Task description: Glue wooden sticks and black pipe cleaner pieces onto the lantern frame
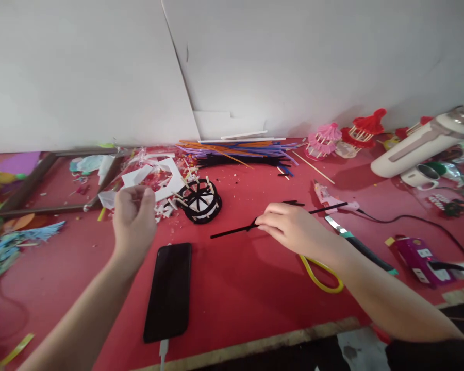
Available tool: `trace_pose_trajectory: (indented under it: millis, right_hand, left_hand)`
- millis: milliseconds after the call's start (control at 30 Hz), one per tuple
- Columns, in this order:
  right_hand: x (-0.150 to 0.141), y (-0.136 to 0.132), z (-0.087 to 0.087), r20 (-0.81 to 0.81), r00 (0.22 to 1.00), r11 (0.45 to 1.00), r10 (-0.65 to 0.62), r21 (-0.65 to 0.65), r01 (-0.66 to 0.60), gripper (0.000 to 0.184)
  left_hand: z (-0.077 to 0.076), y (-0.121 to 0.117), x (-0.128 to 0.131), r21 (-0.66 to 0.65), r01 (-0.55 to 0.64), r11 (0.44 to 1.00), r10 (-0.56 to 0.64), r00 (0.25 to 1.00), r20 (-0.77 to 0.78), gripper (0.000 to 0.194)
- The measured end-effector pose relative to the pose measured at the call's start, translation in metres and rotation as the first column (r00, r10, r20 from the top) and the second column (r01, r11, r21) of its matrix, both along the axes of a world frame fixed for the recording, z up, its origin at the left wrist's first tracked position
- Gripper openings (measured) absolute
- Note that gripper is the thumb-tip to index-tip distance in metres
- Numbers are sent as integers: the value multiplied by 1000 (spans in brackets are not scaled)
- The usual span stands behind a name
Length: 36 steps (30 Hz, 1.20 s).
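My right hand (294,226) pinches a black pipe cleaner (232,233) just above the red table; one end points left, and a dark length also shows beyond the hand to the right. My left hand (133,221) is raised, its fingers curled against the thumb; whatever may be between them is hidden. Between the hands stands a small round frame (201,201) of black pipe cleaner and short wooden sticks, with spokes across its top. Short black pieces (293,202) lie just behind my right hand.
A phone (168,291) on a cable lies in front. Pipe cleaners (235,152) are piled at the back. To the right are a glue gun (325,198), a utility knife (365,250), a purple power strip (419,263), a mug (419,176) and a white flask (421,141).
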State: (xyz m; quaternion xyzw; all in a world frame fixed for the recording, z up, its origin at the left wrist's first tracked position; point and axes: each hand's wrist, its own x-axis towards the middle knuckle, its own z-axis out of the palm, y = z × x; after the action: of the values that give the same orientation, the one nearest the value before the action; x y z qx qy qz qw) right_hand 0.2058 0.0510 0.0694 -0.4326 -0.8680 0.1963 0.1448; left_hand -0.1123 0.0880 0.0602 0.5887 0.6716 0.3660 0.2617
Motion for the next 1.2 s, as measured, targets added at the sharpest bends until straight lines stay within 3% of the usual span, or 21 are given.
trace_pose_trajectory:
  millis: [67, 133, 167, 200, 267, 400, 567, 700, 867, 1067, 1200]
  right_hand:
    - [-9, 0, -3, 54, 998, 1000, 13, 8, -14, 19]
    - [-19, -1, -5, 89, 995, 999, 50, -1, -51, 18]
    - [-23, -2, -5, 93, 993, 997, 71, -10, -70, 18]
    - [-27, -4, -4, 89, 992, 996, 88, -22, -87, 18]
    - [-30, -6, -2, 72, 992, 993, 107, -53, -103, 19]
    - [-25, -10, 4, 53, 991, 985, 122, -127, -115, 16]
    - [-5, -9, 9, 78, 989, 983, 128, -144, -116, 14]
    - [29, -5, 7, 51, 996, 997, 67, -52, -64, 21]
    - [65, -3, 2, -30, 999, 997, -20, 72, 22, 25]
    - [52, 0, -11, -80, 994, 996, 71, 65, -66, 24]
    - [40, 4, -23, -111, 990, 995, 87, 67, -80, 20]
  left_hand:
    - [3, -24, 18, 159, -25, 987, 37, 997, -68, 27]
    - [2, -46, 41, 160, 206, 966, -184, 973, -140, 20]
    - [1, -55, 51, 145, 415, 898, -378, 897, -230, 19]
    - [0, -61, 61, 142, 529, 837, -477, 831, -287, 19]
    - [-2, -69, 74, 69, 609, 790, -558, 762, -327, 17]
    - [-1, -71, 81, -69, 622, 780, -612, 734, -294, 17]
    - [0, -71, 72, -183, 655, 733, -676, 673, -300, 21]
    - [0, -73, 48, -282, 599, 750, -662, 689, -294, 23]
    - [2, -83, 27, -369, 575, 730, -671, 706, -229, 24]
    - [-4, -87, 51, -476, 560, 678, -655, 755, -45, 27]
    - [-10, -87, 68, -445, 555, 703, -644, 762, -65, 27]
